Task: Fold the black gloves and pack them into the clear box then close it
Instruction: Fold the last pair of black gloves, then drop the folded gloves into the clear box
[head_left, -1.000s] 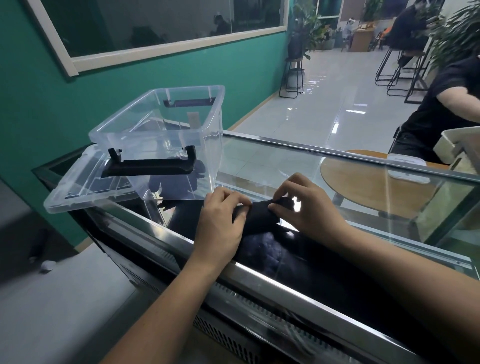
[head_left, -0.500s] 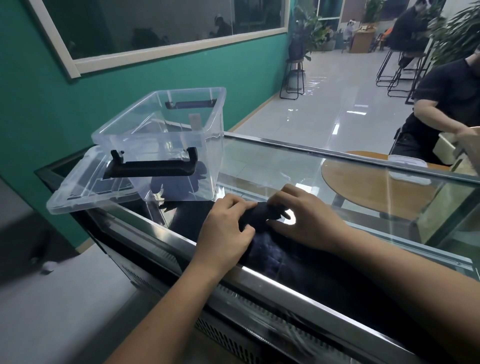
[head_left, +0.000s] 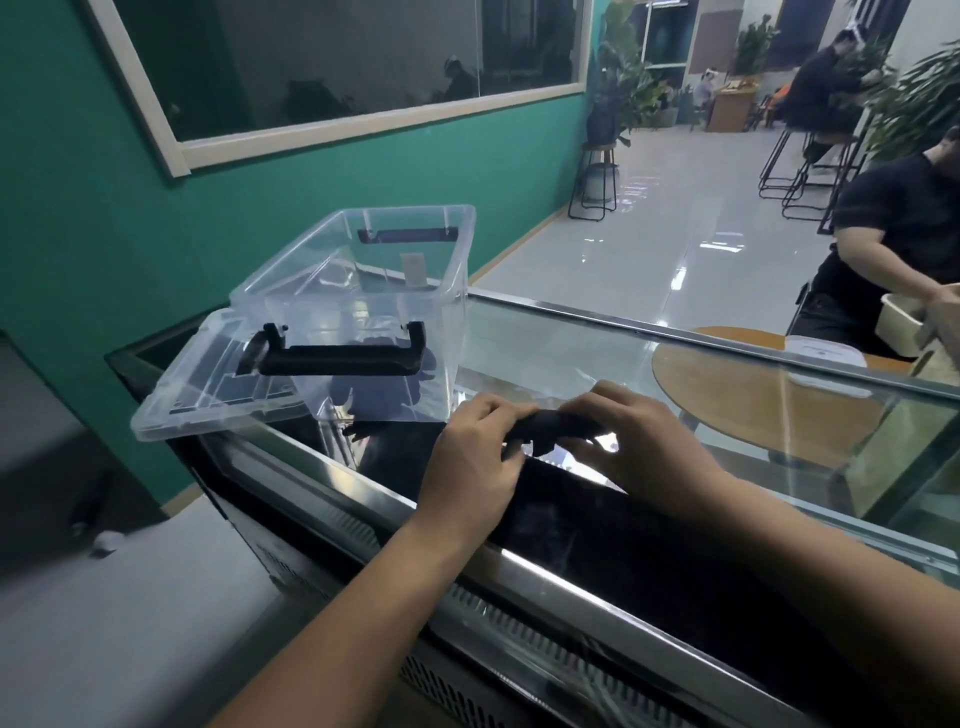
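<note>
A black glove (head_left: 550, 427), bunched into a small roll, is held between both hands just above the glass counter top. My left hand (head_left: 475, 467) grips its left end with curled fingers. My right hand (head_left: 636, 447) curls round its right end. The clear box (head_left: 441, 291) stands open to the left of the hands, with a black handle (head_left: 337, 358) on its near side. Its clear lid (head_left: 171, 410) leans under the box's left side and sticks out over the counter's corner.
The glass display counter (head_left: 545, 353) has a steel front rail (head_left: 519, 561) and a steel back edge. Behind it stand a round wooden table (head_left: 753, 395) and a seated person (head_left: 904, 249) in black. A teal wall lies to the left.
Both hands have rolled the glove tighter and lifted it a little off the glass, drawing closer together. The person at the right has leaned further into view.
</note>
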